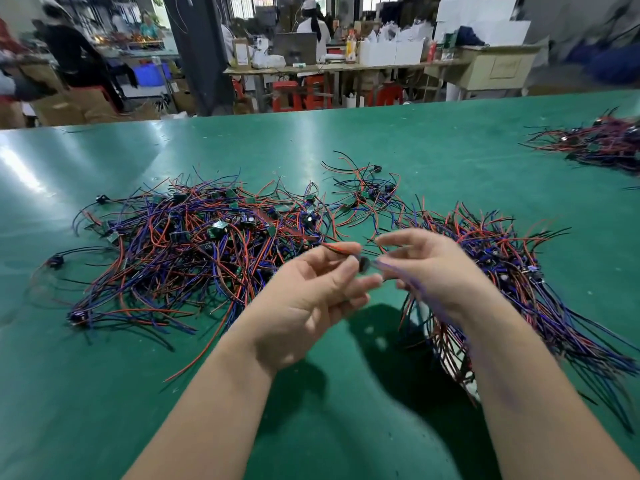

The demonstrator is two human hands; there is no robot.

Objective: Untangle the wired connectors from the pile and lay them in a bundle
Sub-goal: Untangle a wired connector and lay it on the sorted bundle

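Observation:
A tangled pile of wired connectors [194, 244] with red, blue and black leads and small green boards spreads over the green table [346, 140] at centre left. A straighter bundle of the same wired connectors [512, 271] lies at the right, partly under my right forearm. Both hands are raised above the table between pile and bundle. My left hand [311, 299] pinches a red and black lead with a small dark connector [363, 264] at its fingertips. My right hand [426, 268] pinches the blue lead of that same piece; the lead is blurred.
Another heap of wires [602, 143] lies at the table's far right edge. Beyond the table stand workbenches, red stools [298, 95], white boxes and cartons, with several people working at the back.

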